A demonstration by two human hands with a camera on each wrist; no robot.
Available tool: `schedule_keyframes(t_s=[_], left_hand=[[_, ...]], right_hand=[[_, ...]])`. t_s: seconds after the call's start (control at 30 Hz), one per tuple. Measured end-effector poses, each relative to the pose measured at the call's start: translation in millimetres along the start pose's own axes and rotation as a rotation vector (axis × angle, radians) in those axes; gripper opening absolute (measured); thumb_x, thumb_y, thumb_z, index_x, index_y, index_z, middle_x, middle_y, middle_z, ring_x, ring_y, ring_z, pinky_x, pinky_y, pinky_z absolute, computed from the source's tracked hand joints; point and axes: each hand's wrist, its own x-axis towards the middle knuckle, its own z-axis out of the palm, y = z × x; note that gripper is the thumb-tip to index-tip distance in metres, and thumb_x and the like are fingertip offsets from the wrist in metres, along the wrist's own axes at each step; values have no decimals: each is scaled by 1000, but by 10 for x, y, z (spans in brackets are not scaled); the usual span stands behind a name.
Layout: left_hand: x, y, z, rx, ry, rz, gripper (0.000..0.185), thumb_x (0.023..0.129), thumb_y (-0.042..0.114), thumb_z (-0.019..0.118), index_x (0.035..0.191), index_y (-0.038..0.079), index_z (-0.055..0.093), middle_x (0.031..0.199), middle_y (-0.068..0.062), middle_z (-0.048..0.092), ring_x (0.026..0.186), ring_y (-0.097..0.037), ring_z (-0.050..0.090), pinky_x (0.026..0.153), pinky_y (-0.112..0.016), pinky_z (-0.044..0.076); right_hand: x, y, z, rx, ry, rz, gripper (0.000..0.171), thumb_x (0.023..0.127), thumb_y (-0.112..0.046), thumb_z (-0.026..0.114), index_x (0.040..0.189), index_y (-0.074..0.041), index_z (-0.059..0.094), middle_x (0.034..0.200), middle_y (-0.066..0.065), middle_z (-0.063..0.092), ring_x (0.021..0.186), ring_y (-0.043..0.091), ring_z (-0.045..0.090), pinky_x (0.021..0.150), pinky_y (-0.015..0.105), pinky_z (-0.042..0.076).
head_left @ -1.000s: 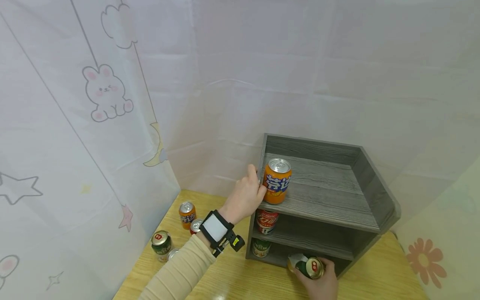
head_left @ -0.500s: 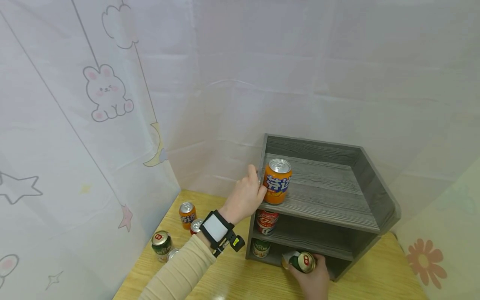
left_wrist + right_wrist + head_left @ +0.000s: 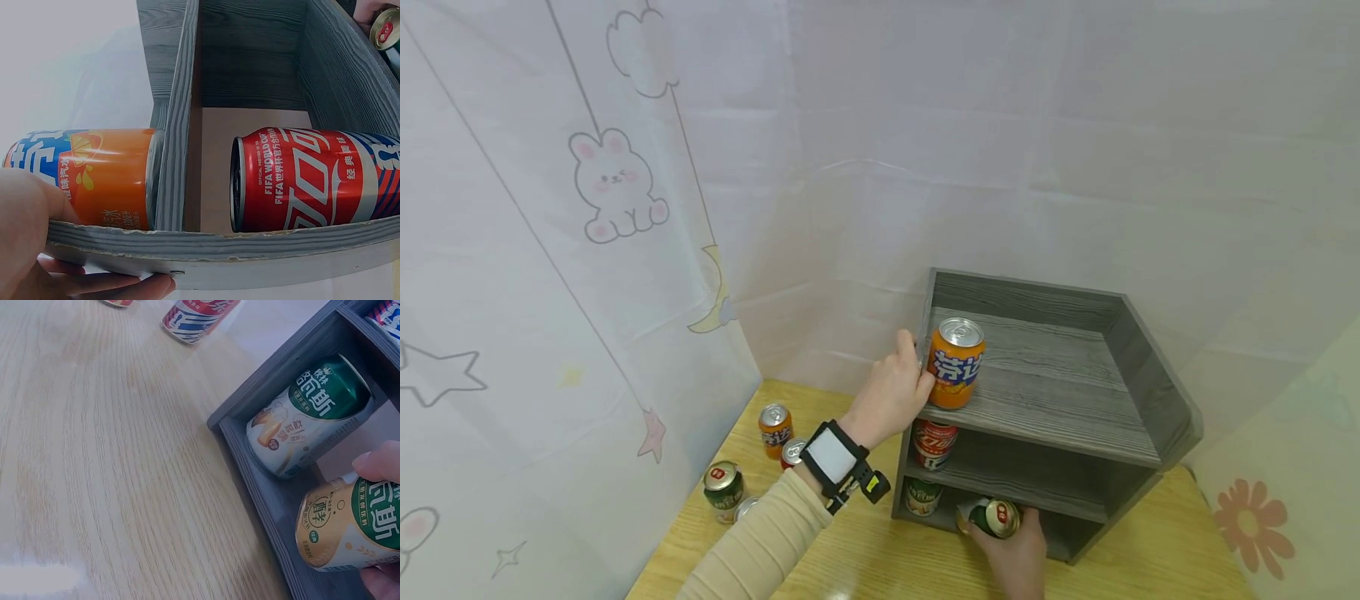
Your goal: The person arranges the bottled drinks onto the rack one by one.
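Observation:
My left hand [image 3: 887, 396] grips the left side panel of a grey wooden shelf [image 3: 1052, 392], its thumb on the inner side next to an orange soda can [image 3: 955, 367]. That can stands upright at the left of the top level. Below it, a red cola can [image 3: 934, 447] stands on the middle level. On the bottom level a green-and-white drink can [image 3: 306, 419] is at the left end. My right hand [image 3: 1018, 560] holds a green-and-gold drink can [image 3: 344, 522] at the bottom level, tilted, close to the right of the first one.
Left of the shelf, on the wooden table [image 3: 850, 554], stand an orange can [image 3: 775, 429], a green can [image 3: 724, 493], a red can [image 3: 792, 452] and a silver-topped can [image 3: 746, 507]. My left forearm partly covers these last two. A printed cloth [image 3: 865, 233] hangs behind.
My right hand has moved left with the green-and-gold can, further along the bottom level toward the can at its left end. The left hand has kept its grip on the shelf.

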Motion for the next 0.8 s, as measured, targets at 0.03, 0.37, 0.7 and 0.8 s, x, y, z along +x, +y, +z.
schedule_keyframes(t_s=[0.03,0.37,0.7,0.8], left_hand=[[-1,2,-2,0,-1,2,27,99,8,56,115,3,34,62,-6,49,43,-14,50,36,-25,39],[-7,4,-11,1,-4,3,27,100,8,55,117,1,35,63,-6,49,43,-14,49,36,-24,38],[-11,10,-9,1,7,14,28,100,8,56,118,1,35,62,-5,50,43,-14,49,36,-24,38],[-9,10,-14,-4,6,10,29,100,8,55,118,1,35,64,-6,51,44,-14,50,37,-24,39]], right_hand=[[6,4,9,-5,0,-7,95,73,-31,93,135,12,37,121,34,53,108,49,58,87,60,50],[56,-50,120,-33,-5,-58,98,72,-29,94,140,12,37,126,35,51,112,51,55,91,61,48],[121,-54,205,-73,-24,-88,97,71,-35,94,138,12,42,125,35,53,112,51,55,92,62,46],[128,-60,218,-90,-35,-97,94,71,-35,94,135,13,44,122,34,55,108,50,57,90,61,48]])
